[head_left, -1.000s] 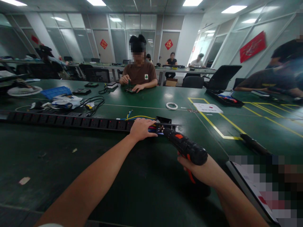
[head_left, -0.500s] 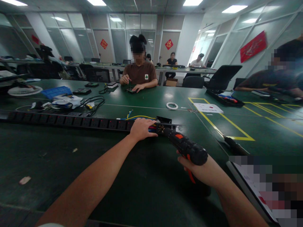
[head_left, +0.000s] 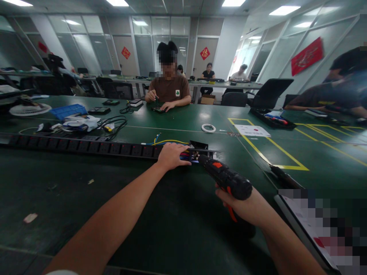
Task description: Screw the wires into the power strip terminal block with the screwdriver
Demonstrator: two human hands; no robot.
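Fingers of the left hand (head_left: pixel 169 156) rest spread apart across one long, black, boxy socket strip (head_left: pixel 88 146), its axis running left-right beneath them. The right hand's (head_left: pixel 241 204) fingers clamp one black-and-orange, pistol-shaped driver (head_left: pixel 225 175), its nose pointing forward-left at the strip's open end (head_left: pixel 195 156), just right of the left fingers.

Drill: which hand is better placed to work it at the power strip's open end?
Right, likely: the right hand grips the drill, its nose at the open end. The left hand lies across the power strip, beside that end.
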